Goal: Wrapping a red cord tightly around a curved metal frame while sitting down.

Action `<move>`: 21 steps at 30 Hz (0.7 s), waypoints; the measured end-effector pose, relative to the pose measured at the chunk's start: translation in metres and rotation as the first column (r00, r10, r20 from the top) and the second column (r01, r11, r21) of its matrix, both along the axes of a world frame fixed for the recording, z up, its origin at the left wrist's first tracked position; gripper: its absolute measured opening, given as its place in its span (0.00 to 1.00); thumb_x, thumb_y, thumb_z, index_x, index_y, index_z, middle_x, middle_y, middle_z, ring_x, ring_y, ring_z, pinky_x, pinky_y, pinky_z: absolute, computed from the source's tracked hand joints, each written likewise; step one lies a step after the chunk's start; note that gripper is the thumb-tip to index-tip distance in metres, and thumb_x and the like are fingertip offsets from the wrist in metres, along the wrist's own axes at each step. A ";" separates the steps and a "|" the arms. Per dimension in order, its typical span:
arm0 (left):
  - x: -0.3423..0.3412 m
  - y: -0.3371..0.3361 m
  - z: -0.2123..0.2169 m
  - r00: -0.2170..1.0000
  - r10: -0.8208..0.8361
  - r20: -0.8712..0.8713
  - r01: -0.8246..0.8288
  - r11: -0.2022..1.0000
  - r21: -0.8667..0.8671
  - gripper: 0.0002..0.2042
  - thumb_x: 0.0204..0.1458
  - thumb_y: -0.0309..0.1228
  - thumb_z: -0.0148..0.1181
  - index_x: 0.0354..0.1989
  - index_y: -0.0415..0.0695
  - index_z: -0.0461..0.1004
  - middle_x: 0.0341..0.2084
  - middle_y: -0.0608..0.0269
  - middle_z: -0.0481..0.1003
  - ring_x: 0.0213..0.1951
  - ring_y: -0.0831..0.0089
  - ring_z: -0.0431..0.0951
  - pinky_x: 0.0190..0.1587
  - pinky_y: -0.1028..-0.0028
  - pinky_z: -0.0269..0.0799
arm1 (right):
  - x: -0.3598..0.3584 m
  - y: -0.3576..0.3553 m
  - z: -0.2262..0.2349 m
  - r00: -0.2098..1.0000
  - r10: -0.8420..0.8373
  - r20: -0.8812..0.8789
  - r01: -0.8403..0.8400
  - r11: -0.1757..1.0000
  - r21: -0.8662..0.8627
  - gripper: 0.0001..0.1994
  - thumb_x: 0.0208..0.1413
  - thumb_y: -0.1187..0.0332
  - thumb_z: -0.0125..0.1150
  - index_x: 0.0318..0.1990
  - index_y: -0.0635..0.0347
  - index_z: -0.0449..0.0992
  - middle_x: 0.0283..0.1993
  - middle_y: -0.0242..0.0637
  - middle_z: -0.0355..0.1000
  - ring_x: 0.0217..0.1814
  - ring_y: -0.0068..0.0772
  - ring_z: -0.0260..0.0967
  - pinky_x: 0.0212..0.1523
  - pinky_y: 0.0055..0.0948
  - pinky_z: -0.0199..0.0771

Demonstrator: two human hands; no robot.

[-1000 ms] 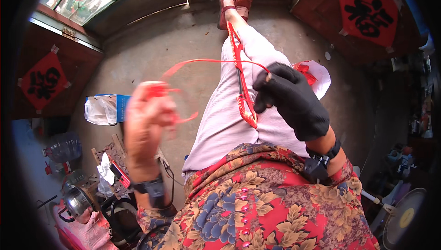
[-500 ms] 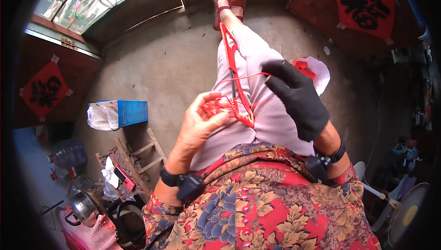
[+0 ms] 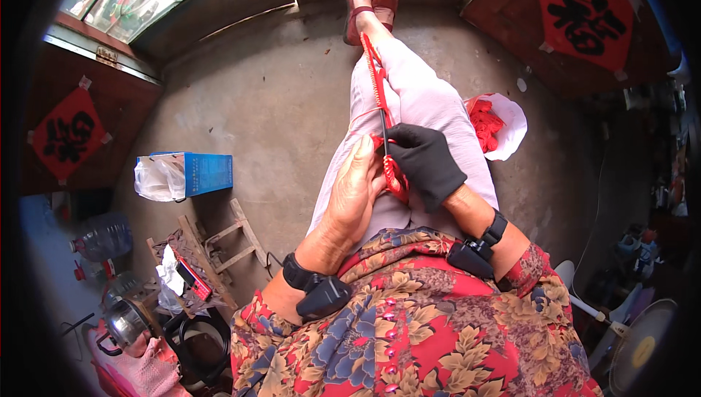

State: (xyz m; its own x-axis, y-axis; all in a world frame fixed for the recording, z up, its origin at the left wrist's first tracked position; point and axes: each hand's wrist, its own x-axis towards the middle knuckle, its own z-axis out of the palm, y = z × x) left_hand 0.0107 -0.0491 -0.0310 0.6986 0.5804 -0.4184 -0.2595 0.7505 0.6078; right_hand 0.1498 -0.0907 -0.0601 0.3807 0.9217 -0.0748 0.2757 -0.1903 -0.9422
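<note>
A long, narrow frame (image 3: 377, 85) wound with red cord, with a dark rod along its middle, lies lengthwise over my lap and legs. My left hand (image 3: 355, 189), bare, is closed around its near part from the left, thumb upward and fingers partly hidden. My right hand (image 3: 429, 167), in a black glove, is closed with its fingertips against the rod, meeting the left fingertips. A bit of red cord (image 3: 380, 141) shows between the hands; most of what the right fingers pinch is hidden. A thin loop of cord (image 3: 363, 114) curves out left of the frame.
To the right of my legs stands a white container (image 3: 515, 130) with red material (image 3: 483, 125) in it. On the left are a blue box (image 3: 212, 174) with a plastic bag, a wooden stool (image 3: 237, 240) and a metal pot (image 3: 130, 328). A fan (image 3: 642, 349) stands at lower right.
My right hand has come down and left from the right thigh to the frame, bringing the stretched cord in. My left hand has moved right and turned thumb-up against the frame.
</note>
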 end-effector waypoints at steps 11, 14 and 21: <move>-0.050 0.019 0.017 0.823 -0.214 0.527 0.344 0.925 -0.163 0.32 0.62 0.53 0.35 0.63 0.36 0.54 0.48 0.33 0.69 0.46 0.53 0.76 0.32 0.68 0.80 | 0.037 -0.037 0.121 0.551 -0.012 -0.834 0.277 0.946 0.169 0.19 0.57 0.64 0.53 0.53 0.63 0.66 0.49 0.43 0.72 0.47 0.38 0.70 0.43 0.26 0.70; -0.020 0.003 0.037 0.816 -0.091 0.570 0.295 0.915 -0.276 0.31 0.60 0.53 0.42 0.61 0.38 0.60 0.59 0.40 0.61 0.60 0.52 0.63 0.46 0.62 0.76 | 0.032 -0.051 0.145 0.259 0.575 -0.776 -0.086 0.814 0.574 0.15 0.58 0.62 0.51 0.48 0.60 0.65 0.27 0.35 0.65 0.26 0.32 0.68 0.28 0.24 0.69; -0.057 0.021 0.013 0.847 0.182 0.499 0.123 0.847 -0.517 0.21 0.60 0.45 0.48 0.51 0.39 0.68 0.40 0.55 0.70 0.43 0.67 0.70 0.31 0.76 0.71 | 0.029 -0.059 0.114 0.747 -0.120 -0.654 -0.041 0.974 -0.225 0.16 0.53 0.62 0.59 0.45 0.63 0.71 0.24 0.31 0.65 0.19 0.21 0.60 0.22 0.20 0.63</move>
